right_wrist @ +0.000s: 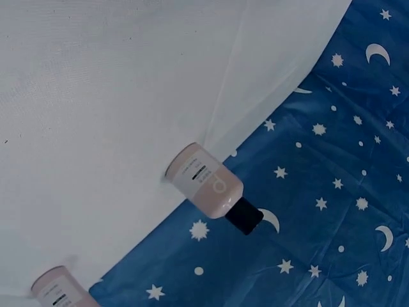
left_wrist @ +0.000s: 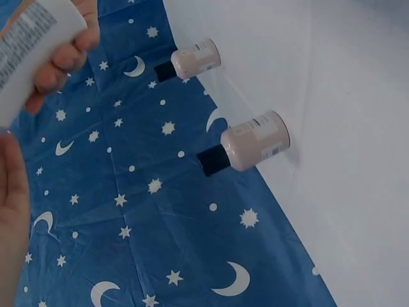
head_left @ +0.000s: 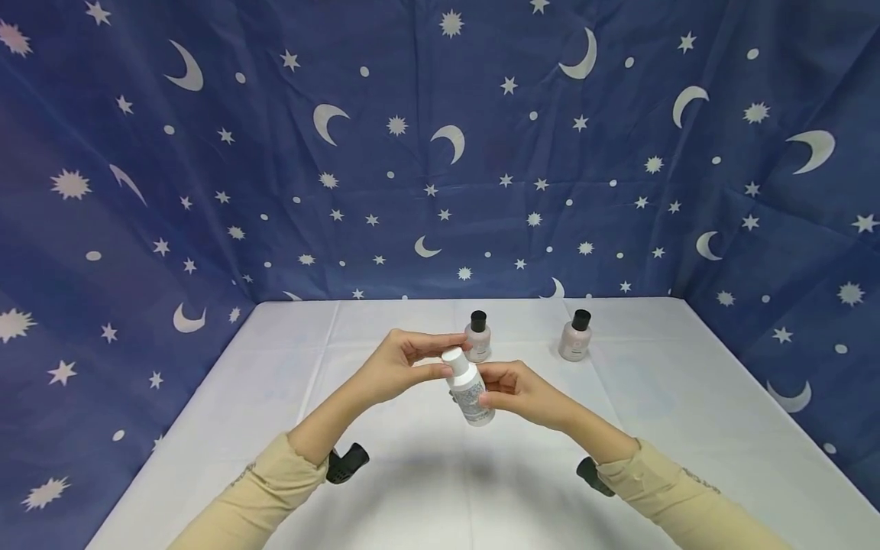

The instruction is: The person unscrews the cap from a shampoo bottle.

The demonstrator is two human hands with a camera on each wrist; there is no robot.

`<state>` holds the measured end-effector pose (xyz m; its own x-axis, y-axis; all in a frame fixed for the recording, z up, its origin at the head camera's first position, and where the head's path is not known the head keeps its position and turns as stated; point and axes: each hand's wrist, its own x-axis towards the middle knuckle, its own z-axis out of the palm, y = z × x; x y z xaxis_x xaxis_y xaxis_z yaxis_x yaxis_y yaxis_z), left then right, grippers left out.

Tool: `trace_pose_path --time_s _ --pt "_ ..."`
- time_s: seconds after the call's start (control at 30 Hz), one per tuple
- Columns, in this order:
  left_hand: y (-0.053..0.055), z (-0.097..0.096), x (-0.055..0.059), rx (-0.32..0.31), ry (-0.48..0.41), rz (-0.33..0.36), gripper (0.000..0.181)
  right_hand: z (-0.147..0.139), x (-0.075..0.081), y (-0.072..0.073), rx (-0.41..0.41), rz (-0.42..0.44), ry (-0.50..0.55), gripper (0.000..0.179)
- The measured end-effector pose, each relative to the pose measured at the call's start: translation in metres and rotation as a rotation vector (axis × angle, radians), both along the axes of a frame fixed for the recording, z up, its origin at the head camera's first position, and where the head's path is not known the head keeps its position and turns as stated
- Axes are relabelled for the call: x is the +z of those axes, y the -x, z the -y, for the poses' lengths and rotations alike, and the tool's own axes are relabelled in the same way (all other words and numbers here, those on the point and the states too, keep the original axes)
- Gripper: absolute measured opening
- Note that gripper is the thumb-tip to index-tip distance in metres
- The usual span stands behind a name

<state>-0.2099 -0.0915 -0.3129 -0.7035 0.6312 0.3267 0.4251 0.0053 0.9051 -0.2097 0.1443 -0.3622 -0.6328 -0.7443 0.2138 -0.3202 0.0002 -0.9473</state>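
A white bottle (head_left: 471, 399) with grey print on its label is held tilted above the table, its white cap (head_left: 454, 357) pointing up and to the left. My right hand (head_left: 525, 393) grips the bottle's body between thumb and fingers. At the cap is my left hand (head_left: 399, 368), thumb against its near side and fingers reaching round behind it. The left wrist view shows the printed side of the bottle (left_wrist: 32, 48) with right-hand fingers (left_wrist: 64, 61) curled round it. Neither hand appears in the right wrist view.
Two pinkish bottles with black caps stand towards the table's back, one (head_left: 478, 345) just behind my hands and another (head_left: 574, 342) farther right. A white cloth covers the table (head_left: 227, 443). Blue fabric (head_left: 385, 168) with moons and stars hangs behind and at both sides.
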Motion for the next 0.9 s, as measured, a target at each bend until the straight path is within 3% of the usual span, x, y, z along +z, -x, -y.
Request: trace_pose_path --time_s 0.3,0.5,0.7,0.9 --pt "0.003 -0.009 0.001 0.174 -0.085 -0.021 0.04 0.003 0.017 -0.001 -0.045 -0.076 -0.005 0.059" --pt "0.003 -0.017 0.0 0.328 -0.08 -0.108 0.032 0.003 0.021 0.004 -0.052 -0.121 -0.003 0.058" --pt "0.004 -0.023 -0.003 0.443 -0.11 -0.164 0.031 0.004 0.023 0.006 -0.158 -0.227 -0.064 0.053" --pt "0.004 -0.027 -0.005 0.536 -0.107 -0.193 0.031 0.011 0.023 0.005 -0.252 -0.231 -0.096 0.055"
